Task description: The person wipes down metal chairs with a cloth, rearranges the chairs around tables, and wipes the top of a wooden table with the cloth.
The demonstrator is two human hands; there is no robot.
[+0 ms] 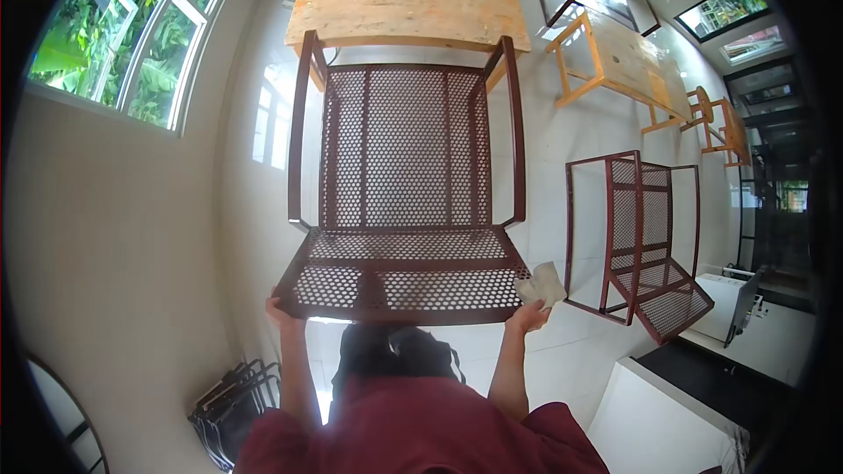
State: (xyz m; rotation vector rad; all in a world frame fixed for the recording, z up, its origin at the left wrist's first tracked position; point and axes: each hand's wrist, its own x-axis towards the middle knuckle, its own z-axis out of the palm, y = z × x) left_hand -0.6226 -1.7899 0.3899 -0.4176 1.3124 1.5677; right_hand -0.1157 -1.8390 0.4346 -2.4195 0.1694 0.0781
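Observation:
A dark red metal bench with a perforated seat and back fills the middle of the view, right in front of my body. My left hand grips the near left corner of its back panel. At the near right corner, my right hand is closed on the panel's edge together with a crumpled pale cloth. The cloth lies over that corner and sticks out to the right.
A wooden table stands beyond the bench. To the right are another dark red bench, a second wooden table and a white cabinet. Folded black frames lean by the left wall.

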